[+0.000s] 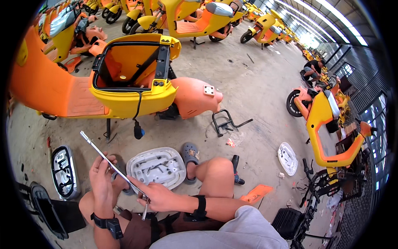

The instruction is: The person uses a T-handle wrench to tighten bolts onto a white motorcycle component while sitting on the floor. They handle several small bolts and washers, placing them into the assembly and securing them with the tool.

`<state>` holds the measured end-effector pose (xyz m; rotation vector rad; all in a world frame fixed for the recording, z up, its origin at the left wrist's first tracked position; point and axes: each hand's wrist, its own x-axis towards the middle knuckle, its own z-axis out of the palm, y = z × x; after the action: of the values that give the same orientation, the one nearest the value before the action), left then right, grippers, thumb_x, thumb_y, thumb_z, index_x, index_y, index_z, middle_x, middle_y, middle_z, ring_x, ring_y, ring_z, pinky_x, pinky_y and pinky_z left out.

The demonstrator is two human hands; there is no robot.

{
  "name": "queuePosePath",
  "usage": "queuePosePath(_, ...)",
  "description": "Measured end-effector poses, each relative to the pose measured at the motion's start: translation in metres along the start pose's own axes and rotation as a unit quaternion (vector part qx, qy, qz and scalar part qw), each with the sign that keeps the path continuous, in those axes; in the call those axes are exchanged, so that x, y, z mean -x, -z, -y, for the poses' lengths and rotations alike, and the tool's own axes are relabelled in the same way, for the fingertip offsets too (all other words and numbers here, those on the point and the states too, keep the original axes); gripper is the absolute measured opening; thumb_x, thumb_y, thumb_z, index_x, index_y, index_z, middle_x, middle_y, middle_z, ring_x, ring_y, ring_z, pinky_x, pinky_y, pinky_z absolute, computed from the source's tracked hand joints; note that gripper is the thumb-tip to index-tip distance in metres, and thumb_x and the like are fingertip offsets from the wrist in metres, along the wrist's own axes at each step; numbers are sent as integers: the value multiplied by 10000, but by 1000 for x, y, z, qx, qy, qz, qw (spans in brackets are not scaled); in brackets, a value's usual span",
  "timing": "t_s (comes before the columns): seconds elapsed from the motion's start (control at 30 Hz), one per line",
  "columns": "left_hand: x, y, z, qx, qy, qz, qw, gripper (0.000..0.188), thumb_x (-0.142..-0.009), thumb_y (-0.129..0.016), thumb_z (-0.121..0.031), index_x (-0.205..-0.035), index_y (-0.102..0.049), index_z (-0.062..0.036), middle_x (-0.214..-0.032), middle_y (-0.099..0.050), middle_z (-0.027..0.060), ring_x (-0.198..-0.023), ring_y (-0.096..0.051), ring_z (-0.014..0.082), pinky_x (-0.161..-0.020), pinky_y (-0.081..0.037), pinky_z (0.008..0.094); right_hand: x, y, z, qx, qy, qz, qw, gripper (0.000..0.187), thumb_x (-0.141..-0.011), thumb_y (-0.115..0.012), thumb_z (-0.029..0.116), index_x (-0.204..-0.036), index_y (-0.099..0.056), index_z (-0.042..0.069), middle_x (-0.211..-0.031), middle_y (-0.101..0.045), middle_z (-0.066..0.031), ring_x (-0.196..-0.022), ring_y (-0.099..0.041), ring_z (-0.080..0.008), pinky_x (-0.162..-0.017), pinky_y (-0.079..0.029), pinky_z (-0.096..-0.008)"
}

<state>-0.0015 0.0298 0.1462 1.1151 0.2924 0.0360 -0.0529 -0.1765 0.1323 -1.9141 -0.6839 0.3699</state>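
A long silver socket wrench [114, 164] slants across in front of me, its far end pointing up and left. My right hand [159, 197] is closed around its lower part, where a short bar sticks out below the fingers. Higher up, my left hand [103, 172] has its fingers closed against the shaft. Between my feet lies a white plastic tray [133, 166] with several small metal parts and bolts in it. Beyond the hands stands a yellow and orange scooter [124, 99] with its seat compartment uncovered; a cable with a black and blue plug [138, 130] hangs from it.
A black metal rack [226, 124] and a cordless power tool [236, 170] lie right of my foot. At left are a seat base [65, 172] and a black bin [49, 207]. Another scooter [317, 128] stands right; a person [311, 72] crouches beyond it.
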Motion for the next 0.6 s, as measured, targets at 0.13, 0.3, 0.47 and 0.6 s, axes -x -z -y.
queuePosePath(0.13, -10, 15, 13, -33, 0, 13, 999, 289, -985, -564, -100, -1246, -578, 25, -977, -694, 115, -875, -647, 169, -758, -514, 290, 1, 2, 9, -18, -24, 0, 1000, 852, -830, -635, 75, -1560, -196, 66, -802, -687, -169, -718, -657, -401, -662, -519, -455)
queuePosePath(0.3, -4, 2, 11, -113, -12, 30, 993, 310, -1001, -557, -142, -1263, -550, 24, -944, -695, 111, -836, -657, 165, -707, -526, 289, 4, 2, 7, 0, -44, -14, 999, 830, -864, -629, 118, -1567, -189, 81, -807, -670, -206, -701, -654, -406, -643, -504, -468)
queuePosePath(0.47, 7, -9, 12, -94, -11, 35, 995, 323, -985, -536, -73, -1290, -516, 34, -928, -701, 123, -788, -625, 133, -710, -497, 257, 9, 4, 10, -9, -31, -50, 998, 773, -907, -601, 141, -1567, -200, 99, -796, -652, -232, -696, -646, -418, -633, -495, -470)
queuePosePath(0.6, -13, 5, 24, -76, 9, 15, 997, 294, -961, -542, -51, -1241, -527, 38, -925, -705, 131, -769, -631, 143, -700, -510, 263, -3, -1, -5, -11, -31, -96, 995, 620, -949, -576, 112, -1527, -350, 115, -800, -686, -170, -675, -675, -318, -650, -530, -383)
